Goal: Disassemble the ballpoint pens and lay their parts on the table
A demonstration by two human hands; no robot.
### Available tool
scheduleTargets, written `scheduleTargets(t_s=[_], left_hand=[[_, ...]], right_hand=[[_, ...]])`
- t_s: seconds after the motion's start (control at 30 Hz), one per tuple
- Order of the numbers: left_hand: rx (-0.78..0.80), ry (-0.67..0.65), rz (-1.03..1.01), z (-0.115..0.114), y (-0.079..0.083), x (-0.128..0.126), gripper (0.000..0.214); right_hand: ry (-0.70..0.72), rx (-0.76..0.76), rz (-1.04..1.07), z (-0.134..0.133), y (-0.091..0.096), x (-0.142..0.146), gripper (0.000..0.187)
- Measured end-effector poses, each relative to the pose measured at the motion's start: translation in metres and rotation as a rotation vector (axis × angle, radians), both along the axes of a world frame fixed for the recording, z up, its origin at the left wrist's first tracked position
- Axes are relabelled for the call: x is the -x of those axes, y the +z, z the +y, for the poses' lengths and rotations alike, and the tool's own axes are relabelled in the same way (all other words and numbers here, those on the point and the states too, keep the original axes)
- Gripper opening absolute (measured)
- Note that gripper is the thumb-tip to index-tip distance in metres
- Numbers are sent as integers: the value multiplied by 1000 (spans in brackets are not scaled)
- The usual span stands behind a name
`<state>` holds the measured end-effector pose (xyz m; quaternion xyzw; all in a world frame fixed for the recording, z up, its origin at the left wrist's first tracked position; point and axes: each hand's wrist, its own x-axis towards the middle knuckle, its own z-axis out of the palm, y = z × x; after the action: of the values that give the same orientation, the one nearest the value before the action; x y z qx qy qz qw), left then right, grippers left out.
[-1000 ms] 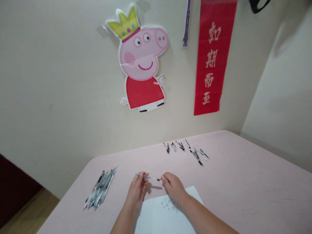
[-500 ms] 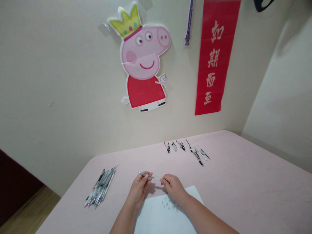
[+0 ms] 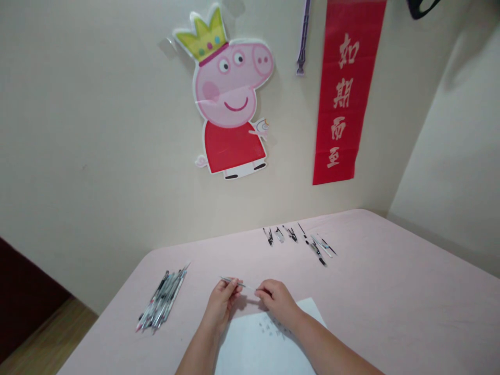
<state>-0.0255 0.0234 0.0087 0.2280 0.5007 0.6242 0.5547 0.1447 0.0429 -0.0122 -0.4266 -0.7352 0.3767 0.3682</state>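
My left hand (image 3: 223,299) pinches a slim grey pen (image 3: 237,283) between thumb and fingers, its tip pointing up and left. A thin pale section, perhaps its refill, spans the small gap to my right hand (image 3: 276,299). The fingers of my right hand are closed on that far end, which they mostly hide. Both hands are above the pink-covered table, near the top edge of a white sheet of paper (image 3: 250,349). Small grey marks or bits (image 3: 269,328) show on the sheet beside my right wrist; I cannot tell which.
A bundle of pens (image 3: 163,299) lies at the left of the table (image 3: 390,291). Several small groups of dark and clear pen parts (image 3: 292,234) lie along the back. Behind stands a wall with a cartoon pig cutout (image 3: 234,109) and a red banner (image 3: 347,94).
My hands have shifted very slightly, with the pen's tip a little further left. Both hands keep their hold, and the things on the table have stayed put.
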Motion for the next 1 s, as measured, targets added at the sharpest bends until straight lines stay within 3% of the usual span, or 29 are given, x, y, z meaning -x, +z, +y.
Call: scheduleTargets(t_s=[0.23, 0.47, 0.6, 0.77, 0.87, 0.93, 1.0], left_hand=[[10, -3, -37, 0, -1, 2, 15], [3, -20, -62, 1, -4, 4, 15], [-17, -35, -53, 2, -7, 4, 13], [-11, -21, -60, 2, -8, 4, 12], [3, -7, -69, 1, -5, 4, 13], [17, 6, -72, 0, -3, 3, 15], [20, 10, -71, 0, -2, 2, 16]], right_hand=[[-33, 37, 103, 2, -5, 3, 5], [37, -6, 12, 2, -4, -2, 40], [23, -25, -47, 1, -2, -1, 24], [-50, 57, 45, 4, -8, 2, 2], [-57, 50, 68, 4, -9, 2, 14], [-29, 42, 57, 3, -7, 1, 11], [7, 22, 30, 2, -5, -1, 25]])
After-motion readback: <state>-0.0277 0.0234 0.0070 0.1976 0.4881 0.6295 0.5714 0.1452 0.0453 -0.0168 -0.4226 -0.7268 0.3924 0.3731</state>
